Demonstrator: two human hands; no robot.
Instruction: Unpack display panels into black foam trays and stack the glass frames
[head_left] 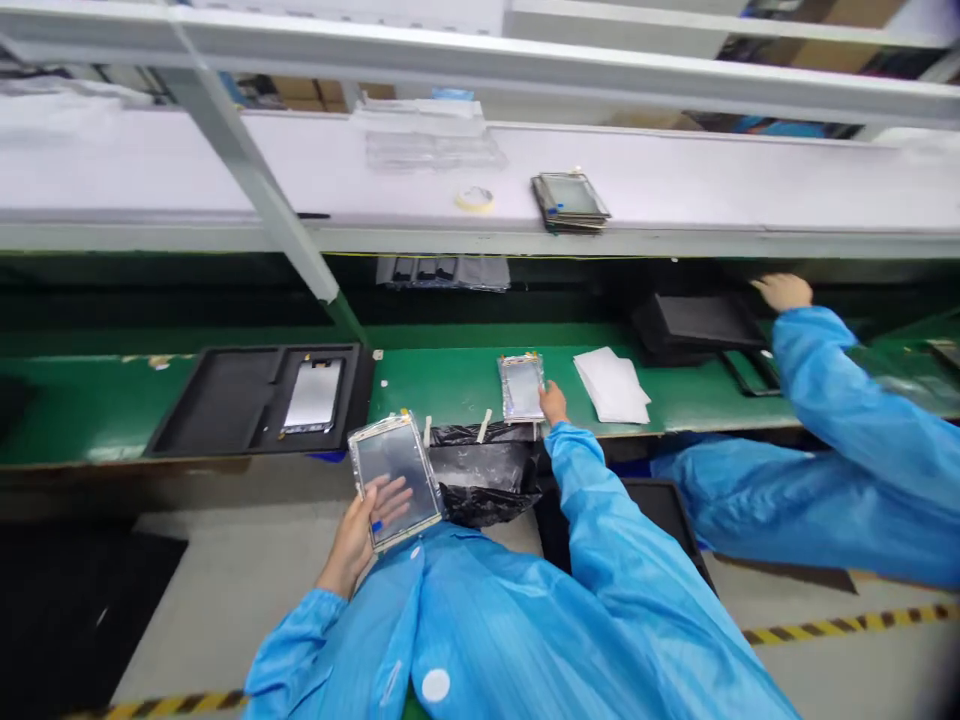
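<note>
My left hand (358,525) holds a see-through rectangular panel (394,470) with a pale edge and a small blue tab. Its fingers lie spread behind the glass and its thumb is at the left edge; this may be several panels together. On the green bench lies a small stack of similar panels (523,385) with shiny edges. My right hand (553,402) pinches the right side of that stack; whether it grips one panel or more is hidden. White sheets (613,384) lie just right of it.
A black foam tray (240,400) with a grey screen (313,395) sits left. A black plastic bag (484,470) hangs from the bench edge. On the upper shelf are stacked panels (571,200) and a tape roll (474,199). A co-worker's hand (784,291) is beside black trays (705,320) at right.
</note>
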